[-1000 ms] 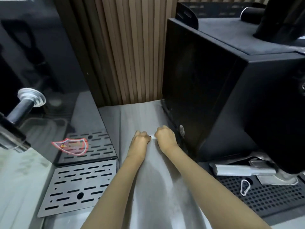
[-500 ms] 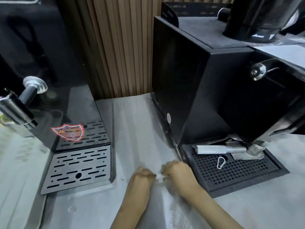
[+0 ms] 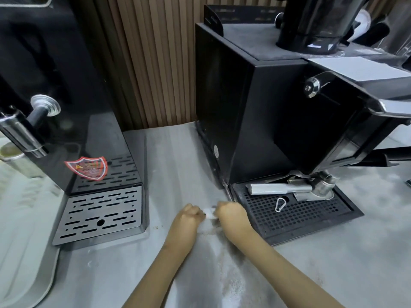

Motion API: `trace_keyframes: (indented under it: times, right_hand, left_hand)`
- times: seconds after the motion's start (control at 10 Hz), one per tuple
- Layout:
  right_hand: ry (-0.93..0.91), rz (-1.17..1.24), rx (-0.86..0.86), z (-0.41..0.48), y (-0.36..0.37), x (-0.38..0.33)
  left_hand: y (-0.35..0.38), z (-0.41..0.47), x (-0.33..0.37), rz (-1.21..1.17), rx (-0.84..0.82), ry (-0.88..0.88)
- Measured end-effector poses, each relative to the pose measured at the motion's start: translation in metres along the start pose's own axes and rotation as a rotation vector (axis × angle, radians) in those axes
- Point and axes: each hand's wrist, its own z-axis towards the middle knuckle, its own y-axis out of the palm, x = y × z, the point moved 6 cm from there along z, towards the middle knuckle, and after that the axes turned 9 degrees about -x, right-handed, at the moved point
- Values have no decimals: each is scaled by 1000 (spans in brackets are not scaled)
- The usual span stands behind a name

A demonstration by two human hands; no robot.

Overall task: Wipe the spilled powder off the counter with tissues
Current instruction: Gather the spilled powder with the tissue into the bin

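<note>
Both grips are narrow and closed: the left hand [image 3: 188, 216] and the right hand [image 3: 231, 215] are curled into fists, knuckles up; each pinches one end of a small white tissue [image 3: 209, 213] wadded between them; how much of it is tucked inside the fists cannot be told. The wad sits low on the grey bench [image 3: 173, 161]; pale powder [image 3: 224, 276] lies in a grainy streak from just below the tissue toward the near edge, between the two forearms.

The right hand is just beside the front left corner of a black perforated tray [image 3: 295, 218]; on the tray lie a small silver carabiner [image 3: 279, 204] and a metal handle [image 3: 278, 188]; behind it stands a black machine [image 3: 255, 103] with a round white sticker [image 3: 215, 150] low on its side, the print too small to read.

On the left stands a glossy black dispenser [image 3: 66, 74]; it bears a red shield sticker [image 3: 86, 168] with a yellow warning triangle, the wording blurred; its slotted steel tray [image 3: 100, 211] juts forward, near the left hand.

Between the two machines a strip of bench runs back to the slatted wall [image 3: 155, 63]; the hands are at its front, where the bench widens.
</note>
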Motion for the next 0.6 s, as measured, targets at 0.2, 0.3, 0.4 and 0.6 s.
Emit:
trace_keyframes:
  times: [0.2,0.3,0.4,0.6]
  right_hand:
    - [-54,-17,80,-31,24,2]
    - [-1,30,173,-11,-22,2]
    - [54,24,201,23,-55,1]
    - [-41,-134,193,32,-50,-10]
  left_hand:
    - [8,-32,17,-86,22,116]
    - [-9,-2,13,-59,26,38]
    - [-15,51,-18,-41,70,-92]
    - [-5,65,-12,-65,79,-93]
